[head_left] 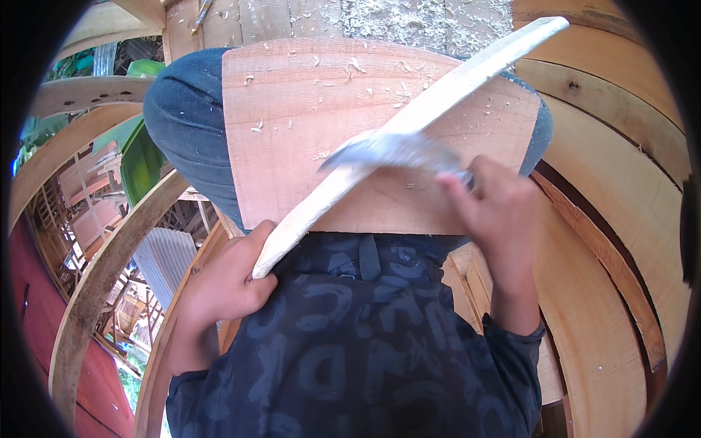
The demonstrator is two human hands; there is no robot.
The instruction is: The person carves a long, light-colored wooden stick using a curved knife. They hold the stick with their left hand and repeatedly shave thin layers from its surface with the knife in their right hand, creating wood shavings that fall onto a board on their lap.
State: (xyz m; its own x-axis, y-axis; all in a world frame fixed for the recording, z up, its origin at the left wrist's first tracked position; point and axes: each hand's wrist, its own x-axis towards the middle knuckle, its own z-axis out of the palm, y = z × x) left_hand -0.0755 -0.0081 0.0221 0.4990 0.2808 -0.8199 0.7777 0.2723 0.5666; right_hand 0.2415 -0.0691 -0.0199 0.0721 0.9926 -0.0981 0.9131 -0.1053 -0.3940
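Across my lap lies a flat wooden board (292, 146) with a few curled shavings on it. A long pale strip of wood (438, 95) runs slantwise over the board, from near my belly up to the far right. My left hand (237, 274) is closed around the strip's near end. In my right hand (496, 197) is the handle of a knife, mostly hidden by the fingers. The knife's broad curved metal blade (394, 151), smeared by motion, lies across the middle of the strip.
Wood shavings (431, 22) are heaped on the plank floor (314, 18) beyond my knees. A pencil-like stick (202, 16) lies at the far left. Plank walls (606, 175) rise close on my right. Curved wooden slats (109, 277) with gaps stand on my left.
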